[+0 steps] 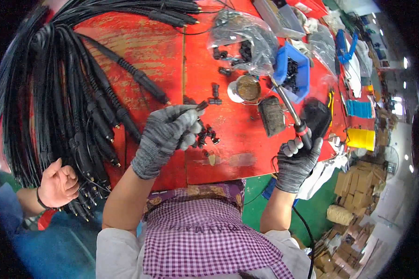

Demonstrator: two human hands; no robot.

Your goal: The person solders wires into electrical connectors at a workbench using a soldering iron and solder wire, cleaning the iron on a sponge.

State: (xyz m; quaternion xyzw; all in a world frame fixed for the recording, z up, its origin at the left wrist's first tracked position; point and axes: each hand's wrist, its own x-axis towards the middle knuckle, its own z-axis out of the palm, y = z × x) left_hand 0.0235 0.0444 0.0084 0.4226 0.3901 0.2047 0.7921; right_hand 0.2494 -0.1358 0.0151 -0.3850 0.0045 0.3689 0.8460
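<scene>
Between both gloved hands, above the red counter [228,139]: left hand [165,135] pinched shut on a small black connector [201,106]; right hand [299,160] wrapped tight round a soldering iron [291,111]. Probably light, rigid, slippery in gloves; iron best gripped by its handle, away from the tip.

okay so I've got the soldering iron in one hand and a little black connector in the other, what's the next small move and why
Probably swing the soldering iron in the right hand leftward to the black connector pinched in the left hand: its tip points off toward the round tin, well apart from the connector.
</scene>
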